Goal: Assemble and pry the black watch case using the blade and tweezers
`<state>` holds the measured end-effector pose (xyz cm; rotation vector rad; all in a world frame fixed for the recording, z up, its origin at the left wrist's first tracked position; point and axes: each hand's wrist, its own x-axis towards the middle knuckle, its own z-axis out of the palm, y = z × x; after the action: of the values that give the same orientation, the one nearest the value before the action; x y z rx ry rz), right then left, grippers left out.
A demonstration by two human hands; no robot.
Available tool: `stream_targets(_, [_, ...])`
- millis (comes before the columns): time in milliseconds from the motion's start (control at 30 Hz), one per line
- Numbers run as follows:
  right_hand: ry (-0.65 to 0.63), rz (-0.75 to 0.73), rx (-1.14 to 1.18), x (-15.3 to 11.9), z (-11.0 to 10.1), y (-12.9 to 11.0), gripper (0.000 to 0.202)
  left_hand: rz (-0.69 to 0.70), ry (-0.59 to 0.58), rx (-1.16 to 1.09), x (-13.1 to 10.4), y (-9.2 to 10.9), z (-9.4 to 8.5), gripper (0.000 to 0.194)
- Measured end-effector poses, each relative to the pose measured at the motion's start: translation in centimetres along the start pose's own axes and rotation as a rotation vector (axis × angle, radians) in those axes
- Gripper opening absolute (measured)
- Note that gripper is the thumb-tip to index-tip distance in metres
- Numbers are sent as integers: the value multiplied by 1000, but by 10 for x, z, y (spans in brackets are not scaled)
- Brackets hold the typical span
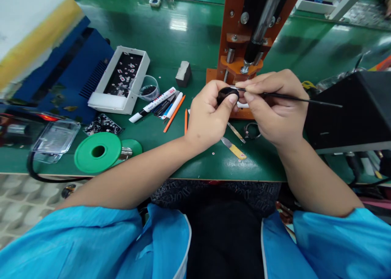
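Between the thumb and fingers of my left hand [210, 116] is a small round black part [225, 94]; its far side is hidden by the fingers. My right hand [275, 108] pinches a thin black stick-like tool [305, 101], whose near end meets the black part's edge. Its long end points out to the right. Both hands are closed and held close together over the table, in front of an orange press [227, 63]. Below them lie a blade with a yellow handle [235, 150], a pair of tweezers [236, 132] and a black ring [252, 130].
Left of the hands are markers [159, 99], an orange stick [174, 114], a clear cup [148, 89], a white box of small parts [134, 59] and a green solder spool [97, 152]. A grey block [183, 73] stands behind. To the right sits a black box [351, 112].
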<state>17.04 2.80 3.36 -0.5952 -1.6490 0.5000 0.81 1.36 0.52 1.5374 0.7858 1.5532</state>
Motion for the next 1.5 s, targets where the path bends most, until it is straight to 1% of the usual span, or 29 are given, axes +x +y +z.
stream_targets(167, [-4, -43, 58, 1, -1, 0, 11, -20, -7, -14, 0, 0, 0, 36])
stream_targets(300, [-23, -23, 23, 0, -2, 1, 11, 4, -14, -23, 0, 0, 1, 35])
stream_targets(567, [-10, -43, 93, 1, 0, 0, 11, -20, -3, -18, 1, 2, 2, 43])
stream_targets(733, [8, 36, 67, -1, 1, -2, 22, -51, 2, -20, 1, 2, 2, 45])
stream_targets(800, [20, 46, 59, -1, 0, -2, 25, -61, 6, -2, 1, 2, 2, 47])
stream_targets(933, [-2, 17, 30, -1, 0, -1, 18, -69, -2, 22, 1, 2, 2, 50])
stream_targets(1033, [-2, 4, 55, -1, 0, 1, 13, -65, -1, 18, 1, 3, 2, 50])
stream_targets(1133, [9, -1, 64, -1, -1, 2, 14, -62, 3, 6, 1, 3, 1, 48])
stream_targets(1233, [0, 25, 10, -2, -1, 3, 17, -45, -7, -2, 2, 2, 1, 46])
stream_targets(1333, [-7, 26, 22, -1, -1, 3, 19, -74, -9, 2, 1, 2, 1, 47])
stream_targets(1400, [-1, 1, 50, 0, -1, 3, 18, -97, -5, -12, 1, 3, 2, 48])
stream_targets(1500, [6, -78, 79, 2, -1, 4, 8, -96, -7, -24, 1, 3, 2, 49])
